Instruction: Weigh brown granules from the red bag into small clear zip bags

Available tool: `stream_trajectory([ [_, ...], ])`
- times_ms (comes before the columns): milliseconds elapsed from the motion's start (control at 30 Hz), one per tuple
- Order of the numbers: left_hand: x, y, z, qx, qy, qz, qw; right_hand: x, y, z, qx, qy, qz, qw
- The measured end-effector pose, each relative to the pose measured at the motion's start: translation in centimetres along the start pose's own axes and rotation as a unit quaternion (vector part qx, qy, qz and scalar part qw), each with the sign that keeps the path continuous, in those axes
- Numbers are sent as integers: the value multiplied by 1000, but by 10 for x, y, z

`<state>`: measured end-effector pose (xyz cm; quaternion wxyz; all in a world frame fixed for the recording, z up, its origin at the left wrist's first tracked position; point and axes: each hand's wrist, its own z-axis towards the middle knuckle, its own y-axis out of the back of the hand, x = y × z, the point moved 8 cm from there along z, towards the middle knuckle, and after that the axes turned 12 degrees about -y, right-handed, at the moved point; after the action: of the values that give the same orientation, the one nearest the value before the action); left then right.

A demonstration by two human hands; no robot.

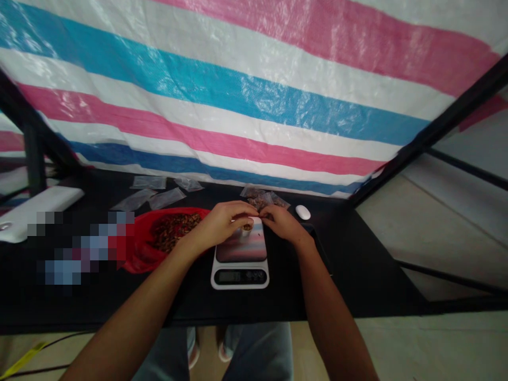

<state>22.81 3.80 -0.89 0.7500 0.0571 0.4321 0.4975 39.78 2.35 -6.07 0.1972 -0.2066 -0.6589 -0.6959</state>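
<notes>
My left hand (224, 225) reaches over a white kitchen scale (241, 278), fingers curled and the thumb below them. Its fingertips meet those of my right hand (282, 225) at the far edge of the scale's shiny plate. The right fingers are bent in a pinch; what lies between the fingertips is too small to make out. Under my left thumb, a small light-coloured container or bag (246, 228) with brown bits stands on the plate. A dark crumb lies beside it. To the left, a red plastic bag (138, 254) lies open around many brown dried pieces (174, 230).
Empty clear zip bags (166, 198) lie behind the red bag. Filled clear bags (273, 200) lie beyond my hands, near a white mouse-shaped object (302, 212). A dark flat object (319, 246) is partly behind my right forearm. A white device (47, 209) stands left. Striped sheeting (238, 116) hangs behind.
</notes>
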Motion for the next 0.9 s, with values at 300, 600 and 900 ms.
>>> stream_trajectory([
  [300,-17,41,-26,-60,57,29,996,39,28,-17,-46,45,130,989],
  [600,4,92,-97,145,214,248,934,82,26,-35,-61,161,-5,985],
  [900,26,80,-107,221,280,246,901,77,30,-33,-89,144,14,985],
])
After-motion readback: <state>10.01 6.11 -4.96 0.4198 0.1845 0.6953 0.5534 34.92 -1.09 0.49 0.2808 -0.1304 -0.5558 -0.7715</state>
